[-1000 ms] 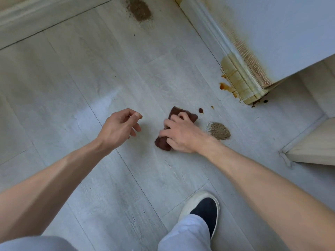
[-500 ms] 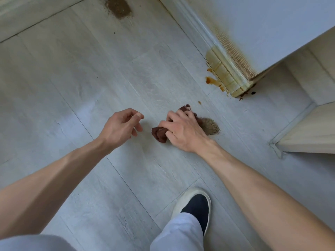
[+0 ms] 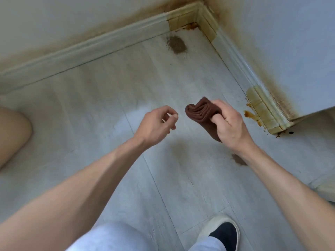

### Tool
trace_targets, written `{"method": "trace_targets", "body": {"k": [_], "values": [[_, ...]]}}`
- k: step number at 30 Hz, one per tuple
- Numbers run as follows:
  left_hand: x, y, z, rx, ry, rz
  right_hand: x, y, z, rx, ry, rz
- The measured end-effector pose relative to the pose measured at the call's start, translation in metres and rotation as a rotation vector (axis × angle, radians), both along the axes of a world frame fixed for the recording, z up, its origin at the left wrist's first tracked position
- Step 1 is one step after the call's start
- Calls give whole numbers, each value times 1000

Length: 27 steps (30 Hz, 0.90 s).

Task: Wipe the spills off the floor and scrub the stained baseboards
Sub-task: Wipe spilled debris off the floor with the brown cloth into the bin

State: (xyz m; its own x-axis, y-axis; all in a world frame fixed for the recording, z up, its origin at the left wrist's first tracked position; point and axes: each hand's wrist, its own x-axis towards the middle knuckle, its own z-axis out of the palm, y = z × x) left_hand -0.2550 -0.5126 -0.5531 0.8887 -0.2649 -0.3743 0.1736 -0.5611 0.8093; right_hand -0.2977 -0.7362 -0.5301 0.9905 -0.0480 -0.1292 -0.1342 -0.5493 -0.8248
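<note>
The right hand [image 3: 229, 124] had its fingers curled round a bunched brown cloth [image 3: 201, 110], held up off the pale plank floor [image 3: 108, 105], the folds of the cloth sticking out past the knuckles toward the other hand. The left hand [image 3: 155, 126] hung just beside it, apart from the cloth, fingers loosely curled with thumb and forefinger nearly meeting; it held nothing that I could make out.

Down below the right wrist a small patch of brown powder [image 3: 238, 159] showed on the floor, partly hidden by the forearm. A faint tan smear [image 3: 179, 151] lay on the planks between the two forearms. Farther off, near the inner corner of the room, sat a larger grey-brown heap of powder [image 3: 176, 44].

The baseboard [image 3: 90, 46] ran along the far wall and turned along the right-hand wall; it was stained yellow at the inner corner [image 3: 183, 19] and again at the outer corner [image 3: 264, 109], where orange-brown splashes [image 3: 251, 115] marked the floor touching it. Brown streaks climbed the wall [image 3: 290, 51] above it.

A dark slipper with a pale rim [image 3: 222, 232] stood on the floor at the bottom, below a white trouser leg [image 3: 112, 238].
</note>
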Motion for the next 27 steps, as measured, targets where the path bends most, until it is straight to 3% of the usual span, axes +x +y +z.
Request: {"method": "trace_targets", "body": {"k": [5,9,11,13,15,18,22,27], "values": [[19,99,74,188,-322,207,61,72,54,79,77,52],[20,215,135,651,-749,409,95,141,90,173,139,161],[13,270,160,871,-817,526,105,172,103,223,212,227],[5,317,172,1014,-687,643,107,200,117,244,267,287],[-1,350,171,1124,-407,691,105,220,124,261,284,322],[-6,372,159,1120,-51,667,95,234,126,256,297,347],[-9,384,150,1006,-30,631,80,225,120,231,322,344],[-14,369,160,1068,-82,394,69,186,108,263,353,205]]}}
